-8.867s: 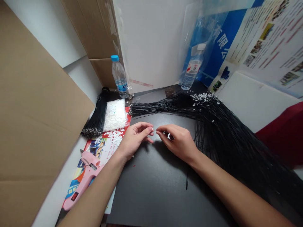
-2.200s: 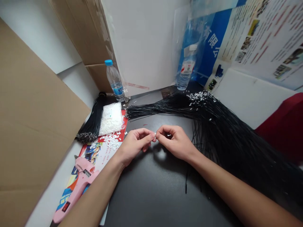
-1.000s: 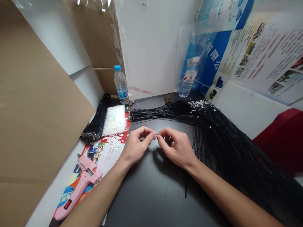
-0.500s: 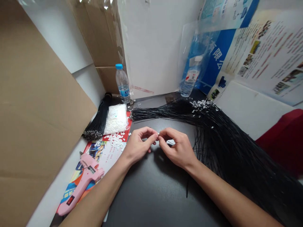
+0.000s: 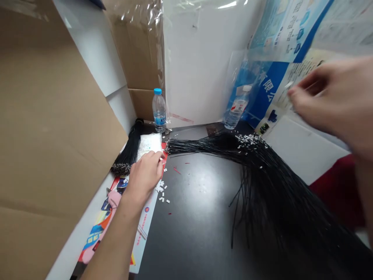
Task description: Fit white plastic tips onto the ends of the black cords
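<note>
Our left hand (image 5: 145, 174) has left the middle of the dark surface (image 5: 201, 217), where both hands met half a second ago. It now lies on the loose white pieces (image 5: 162, 189), fingers curled; we cannot tell whether it grips one. Just beyond its fingertips sits the bag of white pieces (image 5: 149, 141). Our right hand (image 5: 332, 102) has risen up and rightward, blurred, thumb and forefinger pinched together, above the black cords (image 5: 276, 186).
</note>
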`<state>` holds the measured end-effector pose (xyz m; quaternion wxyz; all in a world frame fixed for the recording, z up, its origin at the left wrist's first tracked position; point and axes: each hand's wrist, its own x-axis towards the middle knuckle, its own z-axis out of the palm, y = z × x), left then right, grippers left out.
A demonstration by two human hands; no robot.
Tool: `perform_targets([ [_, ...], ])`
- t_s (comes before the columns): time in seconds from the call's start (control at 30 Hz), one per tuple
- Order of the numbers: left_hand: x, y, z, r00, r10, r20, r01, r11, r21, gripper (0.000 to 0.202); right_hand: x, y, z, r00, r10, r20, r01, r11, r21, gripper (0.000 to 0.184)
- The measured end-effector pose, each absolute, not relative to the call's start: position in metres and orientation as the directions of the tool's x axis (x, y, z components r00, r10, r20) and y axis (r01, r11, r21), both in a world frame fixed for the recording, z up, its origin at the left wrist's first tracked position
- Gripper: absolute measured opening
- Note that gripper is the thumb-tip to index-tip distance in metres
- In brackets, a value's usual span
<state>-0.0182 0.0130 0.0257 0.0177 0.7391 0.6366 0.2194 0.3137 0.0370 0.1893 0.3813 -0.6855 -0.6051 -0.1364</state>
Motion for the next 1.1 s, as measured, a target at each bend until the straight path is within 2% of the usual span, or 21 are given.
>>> perform_targets([
  [0.03,-0.019,0.013,0.025,0.092,0.96,0.263,0.946,-0.167,0.277,0.024,0.318,0.05,0.177,0.272,0.781,0.562,0.962,-0.209,-0.176,0.016],
  [0.07,-0.018,0.013,0.025,0.093,0.97,0.226,0.957,-0.15,0.25,0.025,0.323,0.063,0.16,0.278,0.821,0.5,0.957,-0.284,-0.065,0.015],
  [0.1,-0.017,0.013,0.025,0.093,0.977,0.193,0.965,-0.136,0.225,0.026,0.327,0.073,0.14,0.25,0.842,0.478,0.961,-0.277,-0.014,0.022],
  [0.2,-0.01,0.014,0.028,0.116,0.99,0.078,0.983,-0.126,0.134,0.024,0.338,0.094,0.083,0.227,0.892,0.392,0.971,-0.24,-0.015,0.034],
  [0.3,-0.004,0.016,0.03,0.14,0.99,0.013,0.982,-0.141,0.125,0.022,0.334,0.104,0.05,0.172,0.893,0.416,0.983,-0.183,-0.015,0.037],
  [0.37,-0.003,0.018,0.029,0.132,0.991,-0.014,0.983,-0.13,0.13,0.021,0.318,0.106,0.041,0.04,0.884,0.465,0.999,-0.048,0.006,0.035],
  [0.43,-0.004,0.019,0.027,0.113,0.993,-0.044,0.986,-0.107,0.124,0.021,0.291,0.106,0.034,-0.212,0.865,0.454,0.975,0.217,0.042,0.029],
  [0.53,-0.004,0.019,0.023,0.102,0.993,-0.063,0.99,-0.095,0.109,0.023,0.24,0.103,0.021,-0.635,0.702,0.322,0.761,0.639,0.109,0.023],
  [0.6,-0.003,0.018,0.022,0.104,0.993,-0.056,0.99,-0.098,0.101,0.023,0.21,0.102,0.012,-0.775,0.59,0.228,0.625,0.77,0.13,0.023],
  [0.67,-0.001,0.017,0.021,0.098,0.994,-0.047,0.992,-0.093,0.087,0.021,0.189,0.103,0.006,-0.81,0.559,0.181,0.583,0.8,0.143,0.025],
  [0.93,0.003,0.018,0.022,0.092,0.995,-0.041,0.994,-0.09,0.056,0.019,0.166,0.11,0.008,-0.78,0.622,0.065,0.623,0.762,0.177,0.027],
  [1.0,0.003,0.018,0.022,0.083,0.995,-0.046,0.995,-0.081,0.051,0.019,0.163,0.109,0.01,-0.778,0.624,0.075,0.626,0.758,0.185,0.026],
  [1.1,0.005,0.018,0.023,0.074,0.996,-0.055,0.996,-0.072,0.044,0.02,0.16,0.107,0.017,-0.722,0.671,0.17,0.692,0.707,0.149,0.024],
])
